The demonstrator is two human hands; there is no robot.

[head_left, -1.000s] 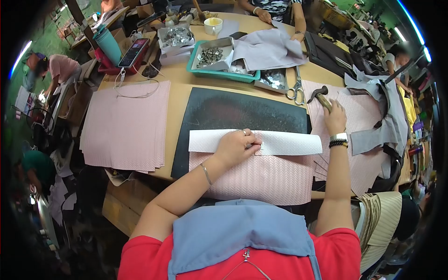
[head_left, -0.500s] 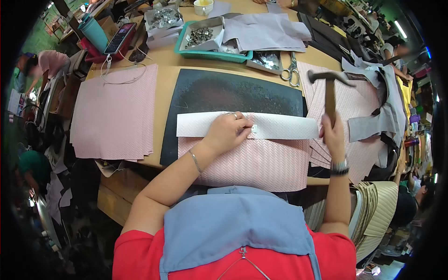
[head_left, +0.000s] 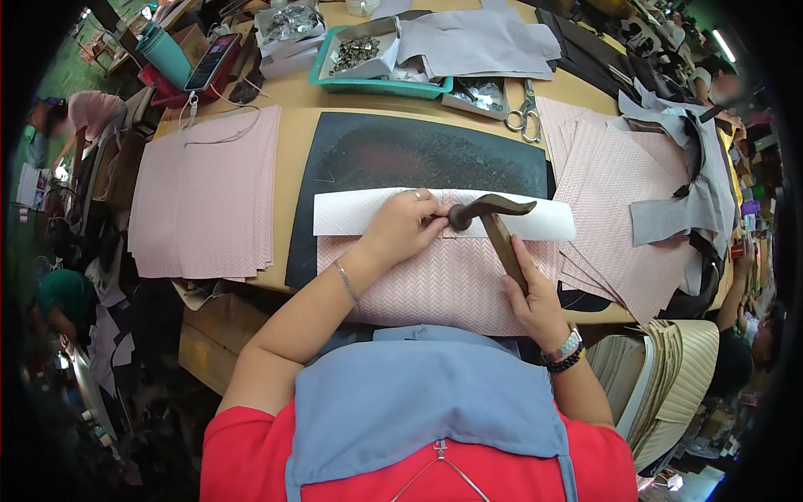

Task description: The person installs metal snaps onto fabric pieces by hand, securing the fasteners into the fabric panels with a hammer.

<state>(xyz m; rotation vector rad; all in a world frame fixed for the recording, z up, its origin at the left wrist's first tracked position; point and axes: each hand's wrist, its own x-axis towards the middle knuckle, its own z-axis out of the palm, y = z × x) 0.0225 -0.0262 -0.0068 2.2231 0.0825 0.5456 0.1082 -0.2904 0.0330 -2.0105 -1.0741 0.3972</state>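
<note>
From my end, I have the pink herringbone-textured sheet (head_left: 435,289) at the centre of the frame, lying across the lower part of a black, worn rectangular mat (head_left: 401,155) on the light wooden counter (head_left: 291,176). Its upper edge is already turned over into a white-backed flap (head_left: 355,217), so I count the fold as done. My left hand (head_left: 401,224) presses on the flap near its middle, fingers bent and tips drawn close together; I cannot tell whether they pinch anything, because the hammer covers that spot. My right hand (head_left: 537,305) is wrapped around the wooden handle of a hammer with a dark, curved metal head (head_left: 502,243), its round face right beside the left fingertips.

I judge this sheet to be partway through, with the hammering at the flap's middle not yet finished. How many sheets are done I cannot tell: a squared stack of pink sheets (head_left: 205,192) lies flat at left, and a fanned pile of pink sheets (head_left: 623,209) spreads at right, neither visibly folded on top.
</note>
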